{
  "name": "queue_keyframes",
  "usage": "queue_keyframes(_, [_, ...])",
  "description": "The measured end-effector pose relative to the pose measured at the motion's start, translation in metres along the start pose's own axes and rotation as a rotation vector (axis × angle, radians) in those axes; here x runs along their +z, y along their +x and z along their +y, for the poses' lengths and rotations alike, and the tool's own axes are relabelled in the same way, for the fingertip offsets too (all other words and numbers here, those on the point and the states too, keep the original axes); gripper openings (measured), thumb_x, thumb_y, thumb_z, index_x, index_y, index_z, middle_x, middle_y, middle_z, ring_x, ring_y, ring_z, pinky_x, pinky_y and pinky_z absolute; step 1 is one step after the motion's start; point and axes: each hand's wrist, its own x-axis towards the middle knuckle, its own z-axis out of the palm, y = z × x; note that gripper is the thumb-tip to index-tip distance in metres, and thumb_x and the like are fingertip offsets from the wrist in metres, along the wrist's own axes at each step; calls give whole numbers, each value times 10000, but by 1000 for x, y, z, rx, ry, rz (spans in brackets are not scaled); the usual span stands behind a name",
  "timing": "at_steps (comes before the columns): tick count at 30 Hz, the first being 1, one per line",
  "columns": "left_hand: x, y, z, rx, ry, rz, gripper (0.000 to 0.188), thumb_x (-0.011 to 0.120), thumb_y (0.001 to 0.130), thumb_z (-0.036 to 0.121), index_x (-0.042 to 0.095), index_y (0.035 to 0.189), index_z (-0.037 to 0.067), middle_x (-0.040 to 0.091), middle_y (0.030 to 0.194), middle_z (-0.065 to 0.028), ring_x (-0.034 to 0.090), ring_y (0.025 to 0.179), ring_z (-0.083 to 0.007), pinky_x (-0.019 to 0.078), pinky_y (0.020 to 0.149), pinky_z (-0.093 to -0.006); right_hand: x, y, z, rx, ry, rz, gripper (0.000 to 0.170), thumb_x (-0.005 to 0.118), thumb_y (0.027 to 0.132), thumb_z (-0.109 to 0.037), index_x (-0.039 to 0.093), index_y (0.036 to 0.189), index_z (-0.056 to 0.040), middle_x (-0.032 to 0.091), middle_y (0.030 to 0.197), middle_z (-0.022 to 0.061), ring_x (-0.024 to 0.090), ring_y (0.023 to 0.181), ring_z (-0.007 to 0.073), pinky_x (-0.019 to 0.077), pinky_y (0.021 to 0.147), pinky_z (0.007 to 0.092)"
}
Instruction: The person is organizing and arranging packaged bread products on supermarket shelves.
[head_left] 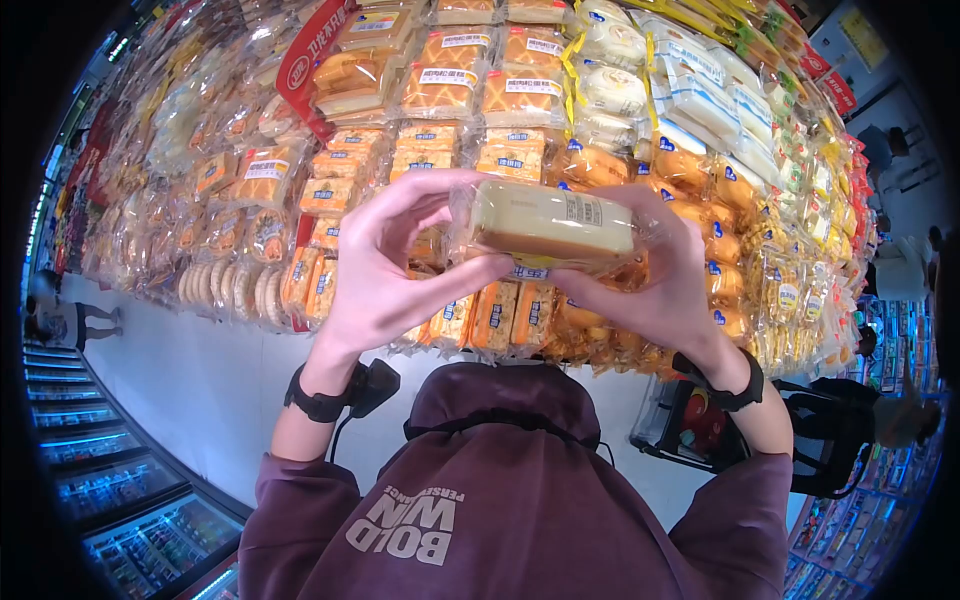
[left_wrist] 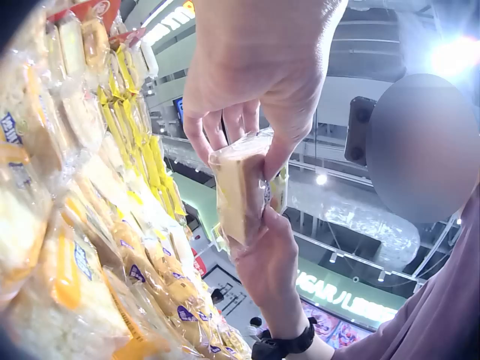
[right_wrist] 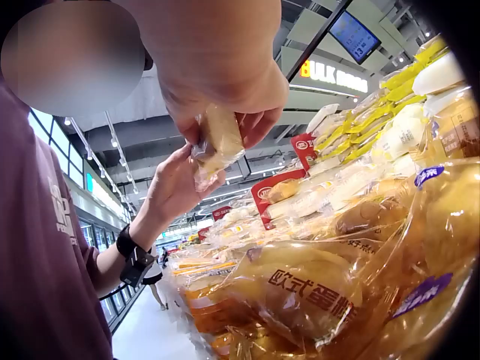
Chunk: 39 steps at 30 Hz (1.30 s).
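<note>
A clear-wrapped block of cake or bread (head_left: 550, 218), pale on top and brown along its lower edge, is held level above the heaped display. The left hand (head_left: 392, 262) pinches its left end, thumb below and fingers curled behind. At the other end the right hand (head_left: 665, 285) grips it, thumb along the lower edge. Small print shows on a label near its right half. In the left wrist view the wrapped block (left_wrist: 241, 187) stands between both hands; in the right wrist view the block (right_wrist: 220, 139) is partly covered by the right hand (right_wrist: 217, 67).
Wrapped sandwich cakes (head_left: 440, 88), round biscuits (head_left: 232, 290) and orange-brown buns (head_left: 690, 160) fill the sloping display below and beyond the hands. A red sign strip (head_left: 305, 70) stands among them. A black cart (head_left: 690, 425) is at the right, with lit shelves (head_left: 130, 500) lower left.
</note>
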Motion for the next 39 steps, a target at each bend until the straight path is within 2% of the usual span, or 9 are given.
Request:
queue_keyframes(9, [2,3,-4,-17,-123,-21,613,835,752,-71,557,1297,-35,651,1232,-105,619,1184,-174,489,1065,-337,-1,2,10,71,192,-43,527,865,767,-149,611,1195,25,706,1065,91,714,974,176,560,877,314])
queue_keyframes(15, [16,6,-5,-226,-249,52,622,827,751,-82,547,1304,-23,655,1221,-95,627,1152,-144,524,1003,-311,-4,-7,16,18,299,48,803,893,755,-171,451,1412,-37,581,1369,145,601,1221,214,528,962,379])
queue_keyframes(16, [19,8,0,-317,-328,56,581,803,778,-70,548,1296,-14,666,1197,-98,643,1115,-139,545,964,-301,-13,-11,15,33,256,-6,932,913,739,-227,376,1486,-80,445,1509,185,490,1348,268,467,1044,449])
queue_keyframes(20, [35,12,-12,-382,-478,69,517,758,822,-35,541,1290,-11,685,1155,-107,680,1044,-153,563,930,-298,-39,-15,13,-223,-257,-66,874,898,708,-395,515,1435,-99,419,1543,161,431,1380,368,348,1121,524])
queue_keyframes(27, [71,24,-6,-581,-620,105,463,744,862,0,555,1285,-16,712,1120,-97,693,1023,-135,563,896,-277,-69,-35,22,-391,-564,-239,708,790,758,-461,594,1373,-169,522,1472,86,495,1337,287,350,1135,507])
queue_keyframes(31, [94,24,0,-657,-623,94,455,729,913,76,541,1312,-35,714,1101,-76,696,957,-116,560,865,-246,-83,-41,40,-480,-622,-138,520,752,779,-217,650,1280,-123,606,1363,75,567,1264,272,435,1069,469])
queue_keyframes(32, [97,22,1,-697,-496,91,458,659,987,211,523,1358,-21,677,1173,-91,668,1035,-146,531,948,-301,-86,-42,38,-434,-523,-96,517,744,727,-101,666,1238,-99,657,1273,94,624,1177,287,506,978,440])
queue_keyframes(35, [116,18,6,-572,-558,225,516,558,1038,355,498,1406,-2,622,1260,-114,612,1157,-185,458,1055,-369,-89,-51,43,-294,-269,-16,558,776,682,-68,659,1227,-70,689,1208,106,661,1096,310,540,913,426])
queue_keyframes(39, [117,15,-12,-118,-110,25,616,567,1015,433,461,1453,14,582,1367,-131,552,1262,-200,405,1092,-389,-93,-65,38,-64,-86,9,483,837,758,-118,663,1201,-32,723,1111,113,714,981,275,564,841,356])
